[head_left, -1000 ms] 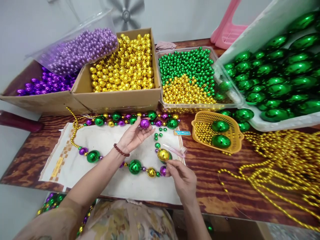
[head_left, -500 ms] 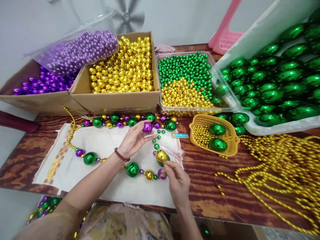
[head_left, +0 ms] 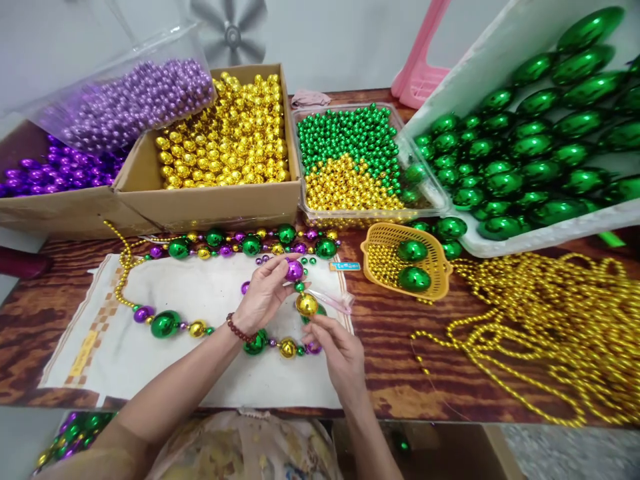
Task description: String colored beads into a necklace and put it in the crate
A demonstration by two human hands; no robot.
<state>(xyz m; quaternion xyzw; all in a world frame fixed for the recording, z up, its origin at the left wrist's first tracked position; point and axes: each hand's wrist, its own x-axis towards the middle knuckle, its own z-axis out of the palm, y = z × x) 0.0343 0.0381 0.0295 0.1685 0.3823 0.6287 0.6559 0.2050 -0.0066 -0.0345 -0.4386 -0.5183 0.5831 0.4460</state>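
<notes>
My left hand [head_left: 265, 293] pinches a shiny purple bead [head_left: 294, 270] between thumb and fingers, right above a small green bead [head_left: 299, 287]. Below that sits a gold bead [head_left: 307, 305], part of a bead strand. My right hand [head_left: 339, 347] has its thumb and forefinger closed at the lower edge of the gold bead; whether they grip it or the string is hard to tell. From there the strand of green, gold and purple beads, with a large green bead [head_left: 165, 324] on it, curves left across a white cloth [head_left: 150, 367] to a thin gold bead chain [head_left: 121, 273].
Behind the cloth stand boxes of purple beads [head_left: 65, 167] and gold beads [head_left: 220, 140], and a clear tub of small green and gold beads [head_left: 345, 140]. A yellow basket [head_left: 367, 267] and a white foam box [head_left: 480, 247] are to the right, beside piled gold chains [head_left: 550, 320].
My left hand has brought the purple bead down and right, close against the small green and gold beads. The whole view has shifted slightly, so the surroundings appear further left.
</notes>
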